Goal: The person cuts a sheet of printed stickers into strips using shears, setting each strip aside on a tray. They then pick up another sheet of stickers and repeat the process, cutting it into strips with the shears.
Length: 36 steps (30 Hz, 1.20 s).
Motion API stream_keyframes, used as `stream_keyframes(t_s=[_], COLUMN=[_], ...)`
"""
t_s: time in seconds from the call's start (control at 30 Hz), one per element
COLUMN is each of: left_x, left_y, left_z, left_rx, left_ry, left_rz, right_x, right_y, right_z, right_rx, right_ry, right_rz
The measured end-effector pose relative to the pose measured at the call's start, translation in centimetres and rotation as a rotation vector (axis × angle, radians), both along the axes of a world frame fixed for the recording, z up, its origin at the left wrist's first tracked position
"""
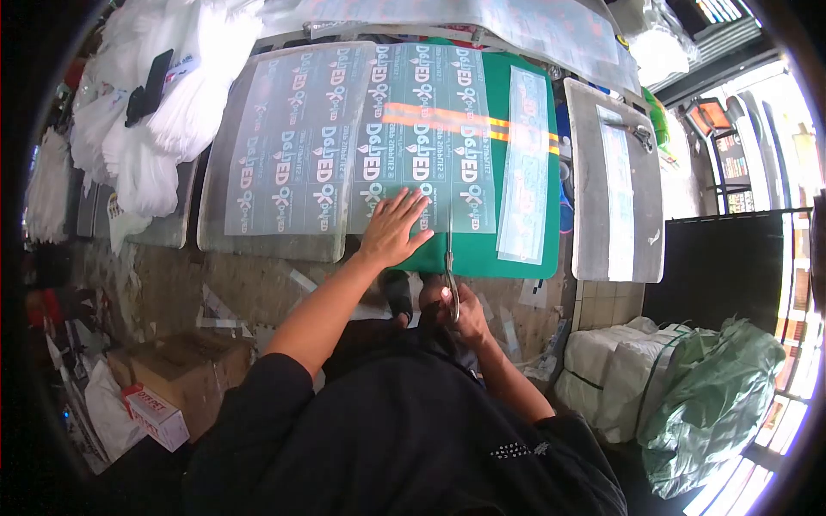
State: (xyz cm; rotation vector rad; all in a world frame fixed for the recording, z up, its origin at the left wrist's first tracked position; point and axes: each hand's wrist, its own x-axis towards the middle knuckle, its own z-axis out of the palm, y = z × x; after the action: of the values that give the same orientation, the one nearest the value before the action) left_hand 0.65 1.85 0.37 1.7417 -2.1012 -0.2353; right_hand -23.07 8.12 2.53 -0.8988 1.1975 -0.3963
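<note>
Cardboard box (185, 370) on the floor at the person's left, contents can't be seen; a small red-and-white box (157, 415) sits just in front of it, contents also can't be told. At the right, a bulky white bundle (594, 370) with dark straps, beside it a crinkled green sack (705, 404), insides hidden. Upper left, a big heap of white plastic (198, 64) with a black phone-like object (158, 79) on it. Printed sheet (420, 163), see-through with white lettering, lies flat across a grey board (211, 206) and a green mat (527, 265); orange-yellow stripes (469, 120) show under it. Left hand (397, 228) open, palm down, fingers spread on the sheet near its lower edge. Right hand (467, 320) gripping metal scissors (451, 267) by the handles, blades pointing away from the body, up at the sheet's lower edge. Narrow clear strips (523, 163) lie on the mat, right of the sheet. Further right, another grey board (650, 202) holds a long pale strip (621, 206) and a second pair of scissors (632, 129), near its top. Loose scraps (219, 310) litter the floor below the boards.
</note>
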Motion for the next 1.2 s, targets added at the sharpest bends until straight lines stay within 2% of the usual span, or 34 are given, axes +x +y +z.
stream_keyframes(t_s=[0.13, 0.2, 0.37, 0.47, 0.53, 0.7, 0.77, 0.83, 1.03, 1.13, 1.2], left_x=[-0.9, -1.2, -2.4, -2.7, -2.7, -2.8, -2.8, -2.8, -2.5, -2.2, -2.2], left_y=[0.2, 0.0, -0.8, -1.0, -1.1, -0.5, -0.5, -0.5, -0.1, 0.3, 0.5], left_z=[0.9, 1.0, 0.0, -0.5, -0.3, 0.7, 0.9, 0.9, 1.1, 1.2, 0.7], left_rx=[-0.04, -0.111, -0.229, -0.271, -0.286, -0.396, -0.395, -0.394, -0.396, -0.384, -0.354], left_ry=[0.007, 0.15, 0.239, 0.258, 0.271, 0.276, 0.283, 0.295, 0.325, 0.34, 0.369], left_rz=[0.016, -0.076, -0.129, -0.172, -0.196, -0.234, -0.226, -0.217, -0.248, -0.252, -0.232], right_x=[-0.1, 0.0, 0.1, 0.1, 0.6, 2.1, 2.2, 2.0, 2.7, 3.7, 3.8], right_y=[0.3, 0.3, 0.4, 0.9, 0.1, -1.9, -2.0, -1.8, -3.1, -3.9, -3.8], right_z=[-0.1, 0.2, 2.9, 2.2, 3.2, 2.8, 2.3, 1.6, 2.0, 1.0, 1.1], right_rx=[-0.01, -0.032, -0.11, -0.125, -0.009, 0.06, 0.061, -0.068, -0.066, -0.001, -0.054], right_ry=[0.034, 0.048, 0.169, 0.145, 0.029, -0.04, -0.063, 0.046, 0.11, 0.005, 0.008], right_rz=[-0.006, -0.015, 0.022, -0.026, -0.045, -0.121, -0.134, -0.079, -0.043, -0.138, -0.119])
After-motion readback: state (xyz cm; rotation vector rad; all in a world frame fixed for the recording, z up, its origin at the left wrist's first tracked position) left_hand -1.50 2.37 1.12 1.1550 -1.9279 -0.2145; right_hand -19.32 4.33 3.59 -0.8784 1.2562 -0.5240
